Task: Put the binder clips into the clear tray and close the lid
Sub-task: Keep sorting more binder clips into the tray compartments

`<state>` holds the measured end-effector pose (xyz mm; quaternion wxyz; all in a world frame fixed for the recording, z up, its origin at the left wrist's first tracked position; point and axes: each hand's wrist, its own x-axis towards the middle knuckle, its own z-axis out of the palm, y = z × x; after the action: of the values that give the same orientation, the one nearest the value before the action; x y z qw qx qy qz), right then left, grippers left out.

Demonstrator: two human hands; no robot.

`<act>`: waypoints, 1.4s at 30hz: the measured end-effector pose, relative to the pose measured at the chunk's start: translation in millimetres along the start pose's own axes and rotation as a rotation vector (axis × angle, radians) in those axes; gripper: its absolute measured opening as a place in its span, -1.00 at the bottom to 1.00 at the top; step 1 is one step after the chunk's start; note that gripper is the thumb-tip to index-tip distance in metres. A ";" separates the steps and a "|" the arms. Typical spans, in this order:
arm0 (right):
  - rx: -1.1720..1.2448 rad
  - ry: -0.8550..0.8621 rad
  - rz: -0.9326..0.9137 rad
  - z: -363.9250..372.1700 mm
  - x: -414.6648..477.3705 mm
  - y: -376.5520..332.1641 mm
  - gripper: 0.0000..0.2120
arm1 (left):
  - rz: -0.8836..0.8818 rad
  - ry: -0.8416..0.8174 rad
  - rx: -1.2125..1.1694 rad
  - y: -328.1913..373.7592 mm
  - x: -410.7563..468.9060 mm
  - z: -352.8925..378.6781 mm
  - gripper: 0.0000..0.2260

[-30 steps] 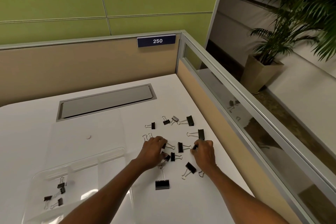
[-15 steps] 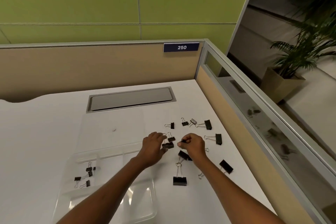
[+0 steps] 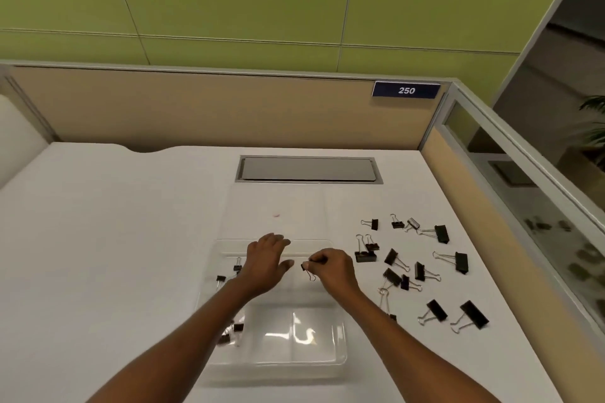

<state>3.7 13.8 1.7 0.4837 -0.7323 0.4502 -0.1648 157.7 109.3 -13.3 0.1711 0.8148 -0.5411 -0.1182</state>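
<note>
A clear tray (image 3: 330,352) with compartments lies on the white desk in front of me, its transparent lid (image 3: 314,206) open flat behind it. Several small black binder clips rest in its left compartments (image 3: 221,279). My left hand (image 3: 266,263) hovers over the tray with fingers spread and nothing visible in it. My right hand (image 3: 334,268) pinches a small black binder clip (image 3: 307,268) above the tray's middle. Several more black binder clips (image 3: 422,271) lie scattered on the desk to the right of the tray.
A grey cable hatch (image 3: 307,168) is set into the desk behind the tray. Beige partition walls (image 3: 196,108) bound the desk at the back and right, with a glass strip (image 3: 523,167) on the right one. A sign reading 250 (image 3: 406,90) hangs on the back partition.
Both hands have moved left from the scattered clips to above the tray, the right one carrying a small clip. The camera view has swung left.
</note>
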 end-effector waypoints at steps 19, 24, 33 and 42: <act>-0.372 -0.236 -0.241 124.1 -57.7 -28.0 -0.73 | -0.156 0.021 -0.052 -80.4 -71.8 -18.6 -0.35; -0.338 -0.200 -0.214 120.7 -59.3 -27.4 -0.71 | -0.119 0.024 -0.062 -64.1 -60.4 -17.8 -0.31; -0.323 -0.033 -0.184 67.0 -51.0 -5.3 -0.71 | 0.021 -0.012 -0.034 -19.5 -27.2 -3.0 -0.30; -0.286 0.082 -0.093 -1.8 -43.7 31.8 -0.74 | 0.152 -0.069 0.025 36.3 7.3 16.4 -0.32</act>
<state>-37.1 44.5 -16.2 0.3476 -0.8064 0.4539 -0.1511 123.8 87.2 -13.6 0.1508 0.7690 -0.6082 -0.1262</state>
